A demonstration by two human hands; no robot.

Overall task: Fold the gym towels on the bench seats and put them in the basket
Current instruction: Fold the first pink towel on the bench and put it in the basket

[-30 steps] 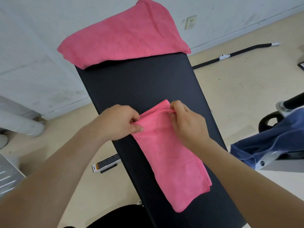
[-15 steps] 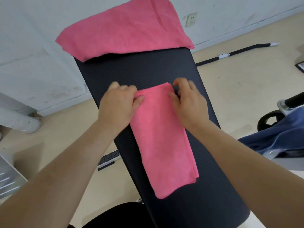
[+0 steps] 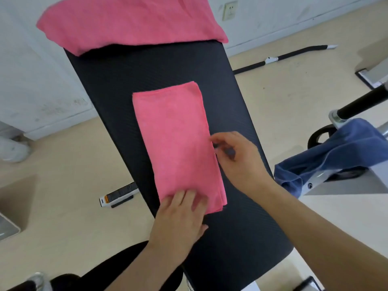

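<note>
While the left hand [image 3: 180,215] presses flat, grip apart, on the folded towel [image 3: 174,139], the right hand [image 3: 233,156] curls at its edge — grip indeterminate.

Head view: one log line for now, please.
folded towel: on bench | left hand: on near end | right hand: at right edge
</note>
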